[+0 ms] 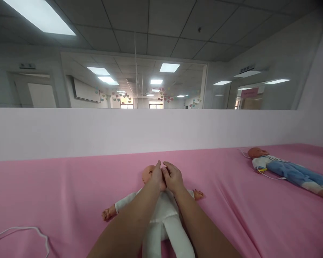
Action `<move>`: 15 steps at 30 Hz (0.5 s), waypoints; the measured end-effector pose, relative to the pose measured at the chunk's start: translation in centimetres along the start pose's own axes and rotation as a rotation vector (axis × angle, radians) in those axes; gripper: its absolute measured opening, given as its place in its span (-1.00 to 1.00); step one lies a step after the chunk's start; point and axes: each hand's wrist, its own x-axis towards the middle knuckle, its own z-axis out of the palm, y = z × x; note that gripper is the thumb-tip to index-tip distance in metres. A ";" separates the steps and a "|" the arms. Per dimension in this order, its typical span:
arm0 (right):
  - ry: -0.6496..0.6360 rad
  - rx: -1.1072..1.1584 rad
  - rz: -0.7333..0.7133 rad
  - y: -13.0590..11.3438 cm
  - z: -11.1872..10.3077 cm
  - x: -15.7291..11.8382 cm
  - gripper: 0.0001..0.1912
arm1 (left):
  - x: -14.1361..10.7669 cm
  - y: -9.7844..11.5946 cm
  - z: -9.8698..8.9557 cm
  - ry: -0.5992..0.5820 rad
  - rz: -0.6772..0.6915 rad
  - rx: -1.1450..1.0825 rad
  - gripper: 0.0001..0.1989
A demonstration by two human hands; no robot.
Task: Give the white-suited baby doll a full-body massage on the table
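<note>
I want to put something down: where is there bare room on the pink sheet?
The pink sheet has one bare patch between the white cord at lower left and the near doll, and another, creased, between that doll and the doll in blue. It is crowded at the near doll's head, with the left hand and right hand close together there.

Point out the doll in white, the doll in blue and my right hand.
Doll in white (164, 209): head view, on its white-clothed torso.
Doll in blue (290, 172): head view, on its blue clothing.
Right hand (174, 179): head view, on the back of the hand.
</note>
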 end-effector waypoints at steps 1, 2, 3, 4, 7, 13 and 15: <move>-0.051 0.016 -0.027 -1.5 -0.3 -0.4 -0.56 | -0.8 0.5 -0.6 -0.019 0.021 -0.022 -0.51; -0.108 0.027 -0.064 -3.0 -0.5 -1.0 -0.56 | -1.7 1.0 -1.2 -0.039 0.042 -0.046 -0.48; -0.185 0.033 -0.113 -4.4 -0.7 -1.7 -0.56 | -2.6 1.4 -2.0 -0.069 0.070 -0.078 -0.43; -0.268 0.042 -0.162 -5.6 -0.9 -2.6 -0.54 | -3.5 1.8 -3.0 -0.078 0.068 -0.097 -0.37; -0.530 0.088 -0.276 -8.3 -1.4 -5.1 -0.44 | -6.3 2.7 -6.1 -0.075 0.122 -0.138 -0.23; -0.743 0.185 -0.401 -10.0 -1.9 -7.9 -0.32 | -9.7 2.4 -9.4 -0.103 0.242 -0.132 -0.18; -0.751 0.183 -0.400 -10.0 -1.8 -8.0 -0.22 | -9.8 1.6 -8.7 -0.090 0.245 -0.127 -0.16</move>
